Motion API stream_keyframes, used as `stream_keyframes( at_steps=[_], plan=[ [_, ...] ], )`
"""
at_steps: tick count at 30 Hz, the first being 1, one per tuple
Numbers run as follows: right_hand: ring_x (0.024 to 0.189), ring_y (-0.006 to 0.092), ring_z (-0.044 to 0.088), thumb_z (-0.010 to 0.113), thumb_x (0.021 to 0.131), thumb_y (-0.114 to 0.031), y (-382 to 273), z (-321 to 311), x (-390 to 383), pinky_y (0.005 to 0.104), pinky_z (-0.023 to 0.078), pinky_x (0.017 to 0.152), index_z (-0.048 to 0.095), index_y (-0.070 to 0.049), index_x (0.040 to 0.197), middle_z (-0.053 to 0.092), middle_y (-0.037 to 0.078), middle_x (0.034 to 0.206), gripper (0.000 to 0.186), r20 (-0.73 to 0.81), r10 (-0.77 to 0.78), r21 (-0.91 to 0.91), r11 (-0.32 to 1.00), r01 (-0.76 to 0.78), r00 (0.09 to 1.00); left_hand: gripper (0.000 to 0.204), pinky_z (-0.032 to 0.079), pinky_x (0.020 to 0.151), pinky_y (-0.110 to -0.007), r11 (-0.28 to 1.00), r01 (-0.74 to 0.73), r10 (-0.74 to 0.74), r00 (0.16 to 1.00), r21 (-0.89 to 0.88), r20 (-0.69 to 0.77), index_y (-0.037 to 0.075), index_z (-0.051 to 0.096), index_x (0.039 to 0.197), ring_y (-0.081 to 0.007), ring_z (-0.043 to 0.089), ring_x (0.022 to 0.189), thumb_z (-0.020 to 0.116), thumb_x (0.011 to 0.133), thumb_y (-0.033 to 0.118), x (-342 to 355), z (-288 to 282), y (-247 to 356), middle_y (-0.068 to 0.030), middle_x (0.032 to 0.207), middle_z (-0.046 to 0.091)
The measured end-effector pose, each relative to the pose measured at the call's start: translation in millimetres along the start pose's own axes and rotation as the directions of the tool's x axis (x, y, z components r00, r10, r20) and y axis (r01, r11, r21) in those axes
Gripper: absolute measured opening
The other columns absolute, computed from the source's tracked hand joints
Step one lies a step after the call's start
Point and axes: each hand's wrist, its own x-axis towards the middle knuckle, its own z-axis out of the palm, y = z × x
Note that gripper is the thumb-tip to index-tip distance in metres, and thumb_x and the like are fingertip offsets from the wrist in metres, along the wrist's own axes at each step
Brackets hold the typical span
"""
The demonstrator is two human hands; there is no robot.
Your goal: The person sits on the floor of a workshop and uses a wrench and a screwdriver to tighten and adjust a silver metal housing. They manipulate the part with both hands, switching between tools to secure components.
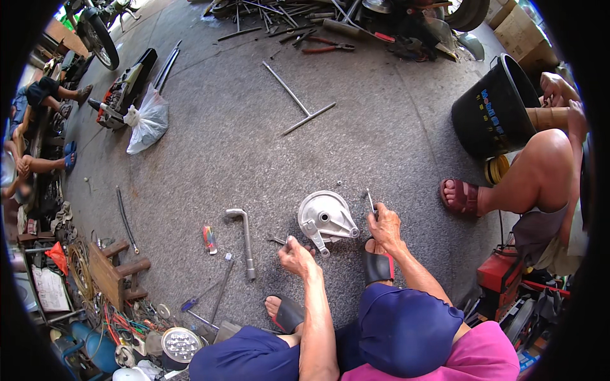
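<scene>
A silver round metal plate with a lever arm [321, 209] lies on the concrete between my hands. My left hand [295, 257] is closed on a small spanner [276, 240] at the plate's lower left. My right hand [384, 225] grips a slim silver tool [370, 200], held upright just right of the plate. A tiny nut [338, 183] sits above the plate. To the left lie an L-shaped socket wrench [248, 244], a small red tube [209, 239] and a long thin bar [222, 291].
A T-bar wrench [308, 116] lies ahead, scattered tools [327, 48] beyond. At right another person's leg [534, 171] is beside a black bucket [489, 111]. Left are seated people's legs [47, 164], a plastic bag [147, 120], a wooden stool [105, 270] and tangled clutter [121, 317].
</scene>
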Motion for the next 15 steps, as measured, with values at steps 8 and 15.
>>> stream_keyframes(
  at_steps=[8,15],
  plan=[
    [0.084,0.0408,0.065,0.06,0.087,-0.025,13,12,-8,0.0496,0.052,0.074,0.057,-0.003,0.097,0.066,0.021,0.094,0.025,0.093,-0.089,-0.178,0.979,0.104,0.992,0.036,0.043,0.033,-0.025,0.999,-0.042,0.037,0.92,0.004,0.39,-0.001,0.052,0.093,-0.0116,0.056,0.046,0.06,0.097,0.033,-33,14,-3,-0.0082,0.066,0.06],
    [0.085,0.0418,0.065,0.059,0.091,-0.035,-39,-2,-10,0.0507,0.051,0.076,0.058,-0.001,0.094,0.066,0.022,0.093,0.034,0.171,-0.124,-0.019,0.991,0.129,0.977,0.046,0.039,0.045,-0.036,0.984,-0.139,0.093,0.936,0.113,0.341,-0.003,0.055,0.081,-0.0196,0.052,0.05,0.056,0.097,0.04,-6,11,-13,-0.011,0.064,0.058]
  ],
)
